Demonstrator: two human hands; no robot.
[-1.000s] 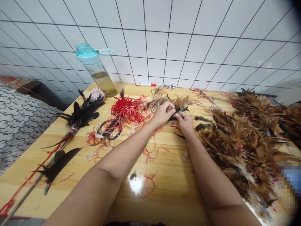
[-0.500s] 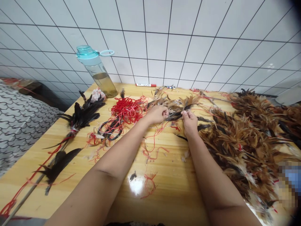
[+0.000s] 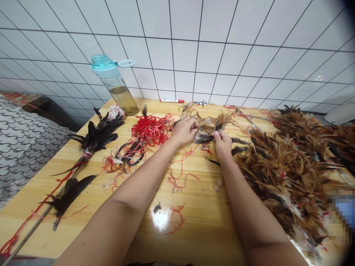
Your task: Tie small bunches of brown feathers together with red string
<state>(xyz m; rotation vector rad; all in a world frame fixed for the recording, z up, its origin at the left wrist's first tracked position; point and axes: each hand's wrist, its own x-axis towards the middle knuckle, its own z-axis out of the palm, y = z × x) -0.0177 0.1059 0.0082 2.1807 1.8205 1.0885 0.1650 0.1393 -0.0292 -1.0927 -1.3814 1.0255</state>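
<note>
My right hand [image 3: 222, 142] is closed in a pinch on a small bunch of brown and black feathers [image 3: 204, 137] above the wooden table. To its left, my left hand [image 3: 185, 130] is beside these feathers, its fingers bent but apart, with nothing visible in them. More loose feathers [image 3: 190, 110] lie behind my left hand, partly covered by it. A tangle of red string [image 3: 151, 129] sits left of that hand. Black-handled scissors [image 3: 135, 154] lie in front of the tangle, partly under string.
A big heap of brown feathers [image 3: 291, 166] covers the table's right side. At left lies a stick [image 3: 36, 229] with black feathers [image 3: 101, 133] tied on by red string. A teal-lidded bottle [image 3: 122, 92] and a marker [image 3: 172, 101] stand and lie near the tiled wall.
My left hand has loosened from a closed shape and shifted slightly up and left, its fingers now apart. My right hand keeps its pinch, having moved only a little.
</note>
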